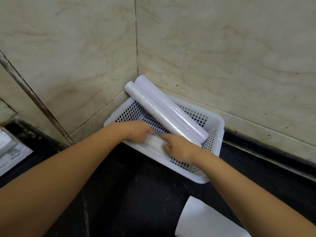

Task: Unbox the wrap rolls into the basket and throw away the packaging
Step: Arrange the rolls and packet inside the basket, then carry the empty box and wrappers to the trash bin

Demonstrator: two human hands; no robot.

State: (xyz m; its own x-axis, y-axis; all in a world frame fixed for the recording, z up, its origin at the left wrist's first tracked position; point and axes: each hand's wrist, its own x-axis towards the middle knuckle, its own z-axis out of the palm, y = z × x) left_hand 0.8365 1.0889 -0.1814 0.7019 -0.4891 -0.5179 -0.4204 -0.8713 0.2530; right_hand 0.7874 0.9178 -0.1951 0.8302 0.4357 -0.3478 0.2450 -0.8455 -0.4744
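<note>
A white perforated basket sits on the black counter in the tiled corner. Two wrap rolls lie side by side in it, slanting from the basket's right side up over its far corner against the wall. A third white roll lies along the basket's near left rim. My left hand grips its left part from above. My right hand holds its right part, index finger stretched along it. Both forearms reach in from the bottom of the view.
A white sheet or piece of packaging lies on the counter at the bottom right, partly under my right forearm. At the left edge sits a white packaged item. Marble-patterned tiled walls close off the back and left.
</note>
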